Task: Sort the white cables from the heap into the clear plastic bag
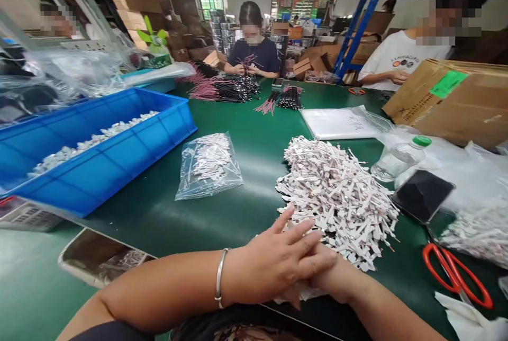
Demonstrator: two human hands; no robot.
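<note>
My left hand (pixel 273 259), with a silver bangle on its wrist, reaches across from the left. Its fingers are stretched out and spread, lying over my right hand (pixel 335 275). The right hand's fingers are mostly hidden beneath the left, so their grip does not show. Something white (pixel 311 293) peeks out under both hands, too covered to name. Just beyond the fingertips lies a large heap of small white strip-like pieces (pixel 337 198), some with reddish ends. A clear plastic bag (pixel 208 166) of similar white pieces lies flat to the left of the heap.
A blue bin (pixel 135 166) holds white parts at left. Right of the heap are a phone (pixel 423 195), red-handled scissors (pixel 456 275), a green-capped bottle (pixel 400 158) and a cardboard box (pixel 448 100). Stacked plastic bags (pixel 337 123) and wire bundles (pixel 226 89) lie farther back; co-workers sit beyond.
</note>
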